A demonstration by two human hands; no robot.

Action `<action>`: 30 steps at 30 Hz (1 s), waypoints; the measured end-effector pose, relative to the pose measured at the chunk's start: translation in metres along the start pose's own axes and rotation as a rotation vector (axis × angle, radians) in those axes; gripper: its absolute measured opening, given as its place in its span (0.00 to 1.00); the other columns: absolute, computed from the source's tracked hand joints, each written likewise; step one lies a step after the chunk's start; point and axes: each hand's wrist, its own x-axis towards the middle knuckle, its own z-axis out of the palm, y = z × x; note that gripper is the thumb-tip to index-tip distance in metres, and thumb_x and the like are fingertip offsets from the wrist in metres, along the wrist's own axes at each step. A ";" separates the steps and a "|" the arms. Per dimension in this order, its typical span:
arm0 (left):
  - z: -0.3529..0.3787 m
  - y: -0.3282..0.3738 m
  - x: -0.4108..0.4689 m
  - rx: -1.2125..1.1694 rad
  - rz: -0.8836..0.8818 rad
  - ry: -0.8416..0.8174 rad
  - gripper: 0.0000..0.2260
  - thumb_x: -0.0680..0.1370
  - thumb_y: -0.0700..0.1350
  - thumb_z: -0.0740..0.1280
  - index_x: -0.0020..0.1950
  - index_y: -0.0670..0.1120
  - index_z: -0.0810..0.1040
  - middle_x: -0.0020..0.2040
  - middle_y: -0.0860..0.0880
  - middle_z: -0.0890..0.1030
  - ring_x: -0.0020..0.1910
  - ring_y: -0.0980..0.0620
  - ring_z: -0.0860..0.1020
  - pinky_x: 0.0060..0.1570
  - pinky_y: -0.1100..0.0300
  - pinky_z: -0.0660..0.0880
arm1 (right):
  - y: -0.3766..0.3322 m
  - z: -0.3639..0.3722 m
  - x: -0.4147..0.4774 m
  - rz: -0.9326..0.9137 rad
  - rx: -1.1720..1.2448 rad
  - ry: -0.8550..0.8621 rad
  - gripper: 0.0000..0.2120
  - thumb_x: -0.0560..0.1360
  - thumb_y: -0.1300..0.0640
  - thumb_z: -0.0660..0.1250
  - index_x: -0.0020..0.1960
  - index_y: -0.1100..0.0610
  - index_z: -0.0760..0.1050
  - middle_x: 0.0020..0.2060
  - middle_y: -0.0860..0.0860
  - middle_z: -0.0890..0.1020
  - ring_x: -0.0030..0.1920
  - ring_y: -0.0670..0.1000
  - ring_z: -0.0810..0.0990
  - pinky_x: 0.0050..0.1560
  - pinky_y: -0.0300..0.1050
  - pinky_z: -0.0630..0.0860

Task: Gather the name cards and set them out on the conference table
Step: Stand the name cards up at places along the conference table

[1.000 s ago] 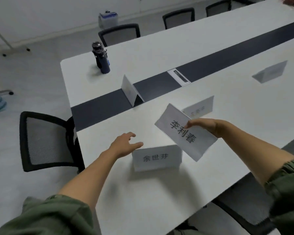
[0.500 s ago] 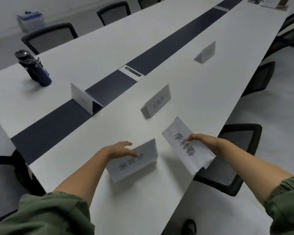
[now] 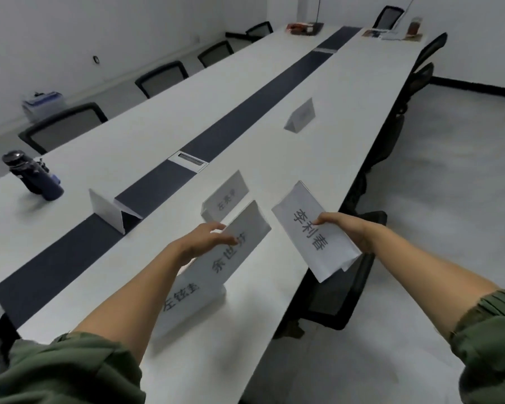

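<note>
My right hand (image 3: 347,231) pinches a folded white name card (image 3: 303,217) with black characters, held in the air over the near edge of the white conference table (image 3: 318,170). My left hand (image 3: 201,240) grips the upper edge of a second name card (image 3: 242,237), tilted above the table. Just below it a third name card (image 3: 184,298) stands on the table, partly hidden by my left forearm. More tent cards stand further along: one close behind my left hand (image 3: 226,196), one far down the table (image 3: 301,115), and one on the dark centre strip (image 3: 107,209).
A dark blue bottle (image 3: 32,179) stands at the table's left. A silver socket hatch (image 3: 188,161) sits in the dark strip. Black mesh chairs line the far side (image 3: 64,123), and another black chair (image 3: 347,287) is tucked in under my right hand. Items lie at the far end.
My view swung right along the table. My left hand closed on the card it was touching and tilted it up, and a further card now shows beneath it. My right hand keeps its card.
</note>
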 end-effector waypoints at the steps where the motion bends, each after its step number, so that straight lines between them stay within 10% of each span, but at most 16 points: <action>1: 0.018 0.018 0.000 -0.006 0.026 0.002 0.18 0.70 0.51 0.73 0.57 0.48 0.77 0.50 0.44 0.83 0.45 0.47 0.83 0.42 0.55 0.79 | 0.005 -0.020 -0.011 -0.018 0.010 0.009 0.19 0.73 0.48 0.68 0.58 0.59 0.80 0.51 0.59 0.85 0.49 0.60 0.83 0.60 0.55 0.75; 10: 0.184 0.153 0.026 0.016 0.142 -0.050 0.07 0.76 0.48 0.68 0.50 0.46 0.76 0.47 0.43 0.83 0.42 0.46 0.82 0.42 0.55 0.78 | 0.071 -0.198 -0.103 -0.093 0.075 0.210 0.12 0.77 0.52 0.63 0.51 0.60 0.78 0.37 0.56 0.85 0.33 0.54 0.84 0.35 0.42 0.80; 30: 0.383 0.444 0.287 0.244 0.292 -0.344 0.09 0.76 0.49 0.69 0.45 0.43 0.78 0.44 0.44 0.83 0.39 0.47 0.81 0.41 0.56 0.76 | 0.097 -0.557 -0.092 -0.073 0.317 0.575 0.24 0.66 0.48 0.69 0.57 0.61 0.79 0.47 0.60 0.85 0.45 0.61 0.83 0.51 0.53 0.77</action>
